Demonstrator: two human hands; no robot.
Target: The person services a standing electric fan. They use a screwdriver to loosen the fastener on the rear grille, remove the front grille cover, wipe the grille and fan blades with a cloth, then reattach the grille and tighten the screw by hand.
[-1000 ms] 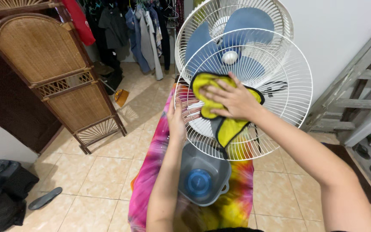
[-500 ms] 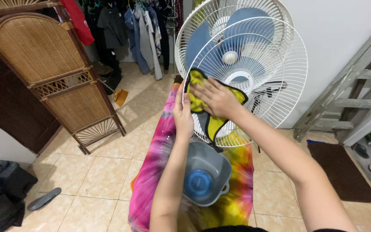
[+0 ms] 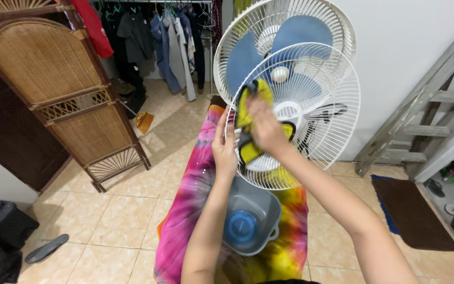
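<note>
Person wiping a loose white fan grille (image 3: 311, 121) with a yellow cloth (image 3: 248, 123). Landmark = grille. It is held up on edge in front of the fan (image 3: 285, 47), which shows blue blades inside its rear guard just behind and above the grille.

Right hand (image 3: 263, 126) presses the cloth, yellow with dark edging, against the grille's left part; fingers closed over it, gripping. Left hand (image 3: 224, 147) sits at the grille's left rim, fingers curled round the wires, steadying it.

Below the grille: grey basin (image 3: 253, 218) with a blue round disc (image 3: 242, 226) lying in it, standing on a tie-dye cloth (image 3: 190, 210), pink and yellow, that covers the worktop. Well left of the grille: rattan folding screen (image 3: 63, 100). Behind it to the left: clothes on a rail (image 3: 163, 42). Right of the grille: grey wooden stairs (image 3: 432, 110), brown mat (image 3: 413, 213) on the tiled floor.

Step, judged: wiping in hand, left side being rubbed. Next move likely calls for turning the grille with the left hand so the cloth meets fresh wires, keeping the rim firm against the push.
</note>
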